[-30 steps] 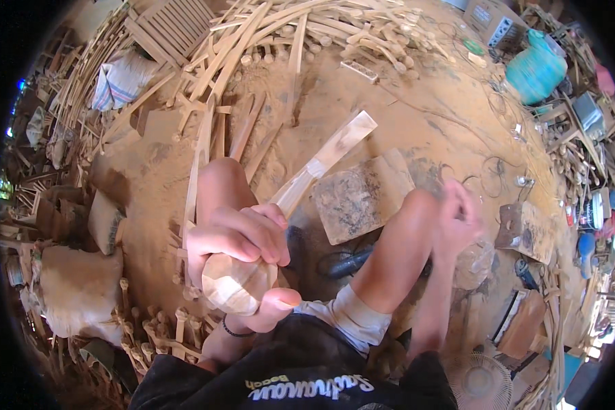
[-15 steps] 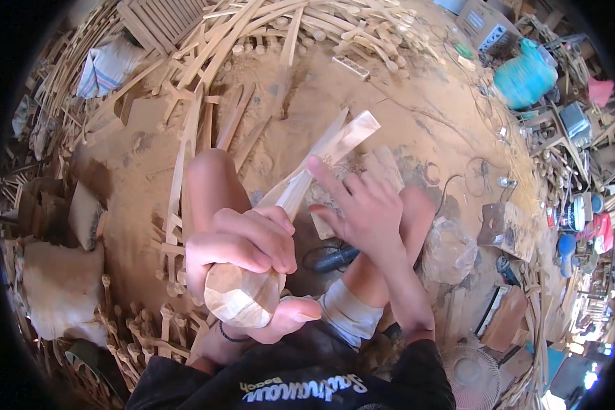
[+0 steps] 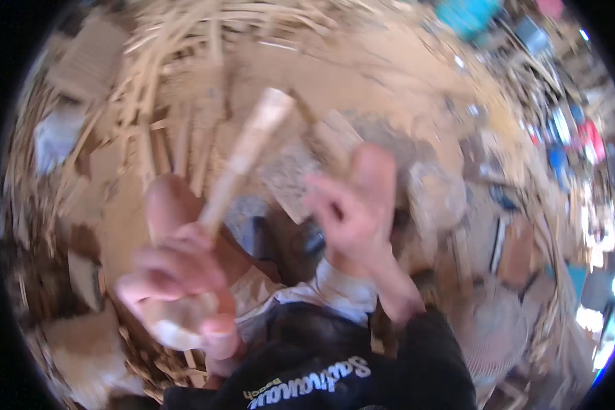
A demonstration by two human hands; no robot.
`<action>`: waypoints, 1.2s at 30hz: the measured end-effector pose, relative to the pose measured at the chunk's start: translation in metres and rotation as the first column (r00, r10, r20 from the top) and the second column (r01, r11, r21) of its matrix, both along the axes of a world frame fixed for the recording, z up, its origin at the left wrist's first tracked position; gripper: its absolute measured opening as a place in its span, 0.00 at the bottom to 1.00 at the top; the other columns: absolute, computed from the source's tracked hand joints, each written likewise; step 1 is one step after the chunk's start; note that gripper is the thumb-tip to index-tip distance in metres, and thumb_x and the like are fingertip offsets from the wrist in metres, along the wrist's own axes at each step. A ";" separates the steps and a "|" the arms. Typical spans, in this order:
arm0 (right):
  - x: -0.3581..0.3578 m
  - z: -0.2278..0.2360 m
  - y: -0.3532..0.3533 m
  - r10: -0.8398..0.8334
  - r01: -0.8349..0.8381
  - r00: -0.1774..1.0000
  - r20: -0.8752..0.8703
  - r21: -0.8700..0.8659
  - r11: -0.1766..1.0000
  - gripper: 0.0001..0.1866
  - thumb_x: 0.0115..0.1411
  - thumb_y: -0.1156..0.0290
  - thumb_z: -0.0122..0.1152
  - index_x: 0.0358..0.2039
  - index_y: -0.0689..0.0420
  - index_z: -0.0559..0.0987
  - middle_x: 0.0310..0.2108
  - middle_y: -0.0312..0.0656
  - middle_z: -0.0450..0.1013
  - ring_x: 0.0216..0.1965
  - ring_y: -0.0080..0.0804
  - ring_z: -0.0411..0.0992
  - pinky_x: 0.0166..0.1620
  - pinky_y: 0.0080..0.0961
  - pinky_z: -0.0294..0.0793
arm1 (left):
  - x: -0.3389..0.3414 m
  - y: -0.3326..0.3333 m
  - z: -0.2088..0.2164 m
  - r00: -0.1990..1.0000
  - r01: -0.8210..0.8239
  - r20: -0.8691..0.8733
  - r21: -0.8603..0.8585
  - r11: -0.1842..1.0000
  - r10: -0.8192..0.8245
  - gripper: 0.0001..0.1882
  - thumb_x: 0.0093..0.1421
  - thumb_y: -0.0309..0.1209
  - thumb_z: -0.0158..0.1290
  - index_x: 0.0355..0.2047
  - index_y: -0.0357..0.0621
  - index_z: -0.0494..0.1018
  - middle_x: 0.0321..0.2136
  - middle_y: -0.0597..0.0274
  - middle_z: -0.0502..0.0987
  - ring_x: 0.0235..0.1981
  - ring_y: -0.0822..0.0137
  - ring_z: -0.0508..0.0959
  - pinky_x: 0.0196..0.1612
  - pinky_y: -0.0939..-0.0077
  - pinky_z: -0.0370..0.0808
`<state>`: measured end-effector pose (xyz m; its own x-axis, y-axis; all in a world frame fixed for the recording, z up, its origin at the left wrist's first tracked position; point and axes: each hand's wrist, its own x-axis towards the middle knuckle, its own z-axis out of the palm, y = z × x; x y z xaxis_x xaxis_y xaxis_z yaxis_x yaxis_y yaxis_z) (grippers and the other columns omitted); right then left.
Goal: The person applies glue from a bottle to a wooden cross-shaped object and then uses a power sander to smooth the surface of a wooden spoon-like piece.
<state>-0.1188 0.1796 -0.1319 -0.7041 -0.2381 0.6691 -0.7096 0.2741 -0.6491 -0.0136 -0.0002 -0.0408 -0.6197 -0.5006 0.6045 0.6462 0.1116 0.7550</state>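
Observation:
My left hand (image 3: 174, 270), blurred, is wrapped round the knob end of a long carved wooden piece (image 3: 242, 160). The pale rounded knob (image 3: 184, 321) shows below the fingers. From the hand the narrow shaft slants up and right to a thicker, squared end. My right hand (image 3: 352, 219) is over my right leg, apart from the wooden piece. Motion smears it, but its fingers look loosely bent and apart, with nothing visible between them. Beyond my hands a speckled flat slab (image 3: 287, 184) lies on the ground between my knees, with a pale board (image 3: 338, 133) beside it.
Piles of long wooden strips (image 3: 164, 61) lie at the far left. A clear plastic bag (image 3: 437, 195) is right of my right knee, and a round fan guard (image 3: 488, 331) stands nearer. A turquoise object (image 3: 468, 17) is at the far right, above scattered clutter.
My left hand has carried the wooden piece left and slightly nearer, turning it more upright. My right hand has drawn away from the shaft. The whole view has shifted and blurred.

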 end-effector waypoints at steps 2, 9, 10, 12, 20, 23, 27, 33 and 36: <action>-0.003 -0.044 0.046 -0.357 0.415 0.898 0.259 -0.222 0.882 0.08 0.69 0.70 0.61 0.32 0.58 0.80 0.21 0.33 0.72 0.18 0.18 0.64 0.21 0.22 0.60 | 0.004 -0.006 0.000 0.999 -0.050 0.010 -0.023 0.998 0.050 0.26 0.57 0.45 0.70 0.42 0.52 0.64 0.32 0.71 0.65 0.31 0.74 0.69 0.49 0.61 0.67; 0.023 -0.324 0.230 -0.862 0.809 0.058 0.503 0.482 0.335 0.18 0.57 0.64 0.69 0.41 0.63 0.76 0.30 0.41 0.77 0.34 0.36 0.76 0.44 0.36 0.74 | 0.003 0.008 0.002 0.998 -0.042 0.051 -0.078 0.996 0.046 0.23 0.59 0.44 0.64 0.45 0.51 0.63 0.34 0.68 0.61 0.32 0.71 0.65 0.51 0.57 0.61; 0.028 -0.348 0.233 -0.884 0.683 0.027 0.467 0.637 0.358 0.24 0.54 0.62 0.72 0.46 0.63 0.76 0.32 0.41 0.78 0.37 0.38 0.78 0.47 0.37 0.75 | 0.002 0.008 0.001 0.999 -0.013 0.037 -0.075 0.997 0.016 0.24 0.58 0.44 0.64 0.44 0.51 0.63 0.34 0.68 0.62 0.32 0.71 0.66 0.51 0.58 0.61; 0.021 -0.383 0.248 -0.757 0.688 0.166 0.632 0.475 0.548 0.37 0.49 0.63 0.75 0.60 0.52 0.72 0.35 0.46 0.80 0.40 0.48 0.80 0.48 0.42 0.78 | 0.001 0.008 -0.002 0.999 0.038 0.019 -0.069 0.997 -0.037 0.24 0.58 0.44 0.65 0.44 0.51 0.63 0.34 0.68 0.63 0.31 0.72 0.67 0.49 0.59 0.62; -0.045 -0.276 0.160 -0.559 0.751 0.559 0.612 -0.089 0.654 0.11 0.64 0.66 0.69 0.40 0.62 0.85 0.38 0.41 0.82 0.36 0.29 0.77 0.44 0.32 0.77 | 0.008 -0.003 0.000 0.985 0.161 -0.030 -0.148 0.976 -0.167 0.31 0.46 0.31 0.76 0.42 0.48 0.65 0.32 0.65 0.70 0.28 0.70 0.72 0.45 0.62 0.70; -0.047 -0.147 0.128 -0.519 0.653 0.714 0.471 -0.177 0.737 0.15 0.69 0.68 0.60 0.49 0.66 0.76 0.43 0.46 0.80 0.41 0.32 0.78 0.47 0.30 0.77 | 0.012 0.000 -0.007 0.985 0.169 -0.006 -0.148 0.975 -0.171 0.29 0.49 0.35 0.75 0.41 0.49 0.64 0.32 0.66 0.70 0.28 0.70 0.73 0.47 0.62 0.69; -0.009 -0.023 0.071 -0.112 0.260 0.893 0.437 -0.296 0.919 0.17 0.68 0.75 0.60 0.54 0.62 0.68 0.44 0.49 0.78 0.40 0.30 0.77 0.45 0.26 0.77 | 0.013 0.003 -0.008 0.968 0.211 -0.096 -0.182 0.960 -0.231 0.29 0.47 0.33 0.74 0.41 0.48 0.64 0.31 0.64 0.70 0.27 0.69 0.74 0.44 0.62 0.69; 0.026 0.012 0.006 0.086 -0.099 0.980 0.177 0.065 0.993 0.21 0.54 0.71 0.77 0.44 0.62 0.76 0.34 0.48 0.80 0.36 0.35 0.80 0.39 0.27 0.78 | 0.030 0.008 -0.004 0.971 0.226 -0.046 -0.139 0.964 -0.234 0.32 0.43 0.30 0.77 0.41 0.50 0.65 0.31 0.67 0.71 0.26 0.70 0.74 0.41 0.65 0.69; 0.027 0.022 -0.008 0.027 -0.040 0.995 0.096 0.136 0.990 0.20 0.52 0.69 0.80 0.40 0.62 0.79 0.31 0.47 0.80 0.32 0.37 0.81 0.35 0.28 0.79 | 0.041 0.003 0.000 0.970 0.242 0.040 -0.097 0.965 -0.239 0.32 0.42 0.27 0.79 0.41 0.50 0.68 0.35 0.63 0.75 0.28 0.68 0.78 0.44 0.60 0.75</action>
